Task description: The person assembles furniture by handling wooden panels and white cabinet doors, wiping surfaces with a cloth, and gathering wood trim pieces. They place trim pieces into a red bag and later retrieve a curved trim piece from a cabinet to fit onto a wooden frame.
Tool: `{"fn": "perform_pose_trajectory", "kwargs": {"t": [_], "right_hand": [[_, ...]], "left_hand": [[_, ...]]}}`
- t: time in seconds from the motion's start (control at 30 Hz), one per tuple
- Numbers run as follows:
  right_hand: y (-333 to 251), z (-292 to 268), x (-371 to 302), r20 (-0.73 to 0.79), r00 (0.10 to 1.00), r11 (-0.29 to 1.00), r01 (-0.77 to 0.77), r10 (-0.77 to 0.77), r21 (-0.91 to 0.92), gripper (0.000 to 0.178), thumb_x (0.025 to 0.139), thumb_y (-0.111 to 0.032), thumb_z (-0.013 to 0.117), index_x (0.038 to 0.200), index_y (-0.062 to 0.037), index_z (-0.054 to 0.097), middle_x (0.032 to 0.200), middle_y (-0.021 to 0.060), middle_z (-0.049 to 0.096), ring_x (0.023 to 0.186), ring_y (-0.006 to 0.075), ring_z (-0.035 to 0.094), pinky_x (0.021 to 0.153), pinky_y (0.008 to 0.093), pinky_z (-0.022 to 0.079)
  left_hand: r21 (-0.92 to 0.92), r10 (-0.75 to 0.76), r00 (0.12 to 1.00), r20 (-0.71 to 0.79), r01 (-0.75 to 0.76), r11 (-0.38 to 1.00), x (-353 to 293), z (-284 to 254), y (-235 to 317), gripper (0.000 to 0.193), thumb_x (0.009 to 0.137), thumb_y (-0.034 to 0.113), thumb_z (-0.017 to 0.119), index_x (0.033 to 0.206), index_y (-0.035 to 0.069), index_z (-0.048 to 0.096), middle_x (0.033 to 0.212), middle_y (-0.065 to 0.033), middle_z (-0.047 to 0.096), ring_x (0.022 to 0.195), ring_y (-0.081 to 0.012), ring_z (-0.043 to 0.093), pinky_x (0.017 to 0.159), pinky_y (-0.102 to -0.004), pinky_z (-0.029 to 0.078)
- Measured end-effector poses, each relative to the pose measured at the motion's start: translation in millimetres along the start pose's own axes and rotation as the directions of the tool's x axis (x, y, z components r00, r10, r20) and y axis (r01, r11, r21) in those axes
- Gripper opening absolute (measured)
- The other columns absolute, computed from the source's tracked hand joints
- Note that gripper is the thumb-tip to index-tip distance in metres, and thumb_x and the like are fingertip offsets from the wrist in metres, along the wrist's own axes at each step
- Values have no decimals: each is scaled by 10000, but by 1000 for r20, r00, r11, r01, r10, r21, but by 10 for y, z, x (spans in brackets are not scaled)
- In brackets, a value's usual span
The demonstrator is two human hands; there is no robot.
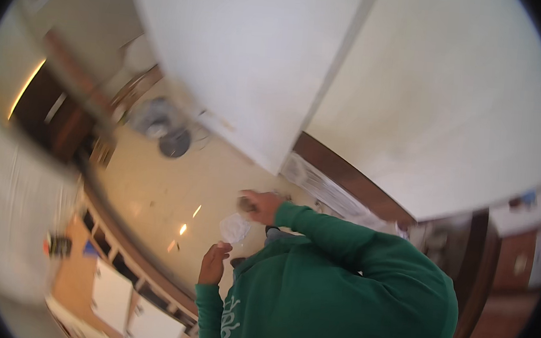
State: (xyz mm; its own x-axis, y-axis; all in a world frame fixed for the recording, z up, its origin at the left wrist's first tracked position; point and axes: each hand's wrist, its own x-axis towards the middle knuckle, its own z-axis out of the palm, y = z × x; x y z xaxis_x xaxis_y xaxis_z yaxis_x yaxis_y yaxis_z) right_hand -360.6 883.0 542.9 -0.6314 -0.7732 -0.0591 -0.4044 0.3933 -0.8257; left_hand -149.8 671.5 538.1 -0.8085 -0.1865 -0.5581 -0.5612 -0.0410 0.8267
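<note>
Both my arms wear green sleeves. My right hand [263, 207] is closed round a small, dull brownish object [246, 203], blurred too much to name its kind. Lower and to the left, my left hand [213, 263] has its fingers loosely bent and slightly apart, with nothing visible in them. Between the two hands shows a crumpled clear plastic piece [234, 228], close to the left fingertips. Whether it lies on the floor or hangs above it, I cannot tell.
Large white panels [248, 51] rise ahead. A dark round object [174, 142] sits on the beige floor [147, 184] beside a grey plastic bundle [152, 118]. At lower left is a wooden unit [78, 268] with white boards [111, 293]. A wrapped white strip [327, 187] lies along the panel base.
</note>
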Motion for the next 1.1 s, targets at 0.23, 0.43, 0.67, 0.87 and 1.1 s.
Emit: {"fn": "perform_pose_trajectory", "kwargs": {"t": [0.23, 0.43, 0.67, 0.87, 1.1], "right_hand": [[-1312, -858, -576, -239, 971, 997, 26, -8, 71, 724, 896, -174, 693, 1559, -131, 405, 1219, 187, 723, 1097, 366, 703, 945, 448, 559], [-869, -1041, -1573, -490, 862, 960, 19, 126, 280, 486, 929, -233, 715, 1376, -74, 611, 1215, 157, 742, 1071, 266, 733, 944, 398, 572], [1601, -1509, -2790, -370, 77, 313, 391, 926, 865, 765, 963, -589, 622, 1491, -49, 500, 1297, 115, 670, 1136, 263, 654, 939, 428, 534], [3003, -1823, -3048, -57, -57, 76, 902, 997, 425, 1027, 961, -783, 378, 1599, 17, 297, 1544, 230, 470, 1359, 381, 508, 1146, 523, 391], [2945, -2143, -2885, 9, 8, -11, 926, 1000, 378, 1089, 940, -828, 335, 1568, 61, 325, 1580, 232, 414, 1418, 403, 447, 1211, 565, 275]], "left_hand": [[-500, 306, 938, 161, -189, 845, 182, 833, 1536, 604, 1035, 550, 487, 1393, 71, 568, 1339, -88, 642, 1187, -243, 627, 1068, -425, 412], [-455, 377, 799, 468, -148, 878, 125, 1664, 1986, 385, 1020, 263, 618, 1270, -30, 600, 1190, -115, 675, 1077, -227, 664, 976, -381, 511], [-256, 414, 865, 283, -348, 902, -176, 1753, 1685, 251, 985, 283, 575, 941, 37, 591, 755, -35, 589, 719, -149, 593, 682, -296, 505], [-150, 230, 968, -98, -243, 958, -460, 1741, 1358, 287, 986, 344, 564, 848, 93, 560, 677, 13, 467, 611, -109, 474, 555, -243, 387], [-264, 79, 937, -341, -176, 948, -574, 2138, 1146, 271, 1013, 316, 605, 885, 77, 601, 710, -5, 542, 617, -133, 543, 594, -265, 484]]}}
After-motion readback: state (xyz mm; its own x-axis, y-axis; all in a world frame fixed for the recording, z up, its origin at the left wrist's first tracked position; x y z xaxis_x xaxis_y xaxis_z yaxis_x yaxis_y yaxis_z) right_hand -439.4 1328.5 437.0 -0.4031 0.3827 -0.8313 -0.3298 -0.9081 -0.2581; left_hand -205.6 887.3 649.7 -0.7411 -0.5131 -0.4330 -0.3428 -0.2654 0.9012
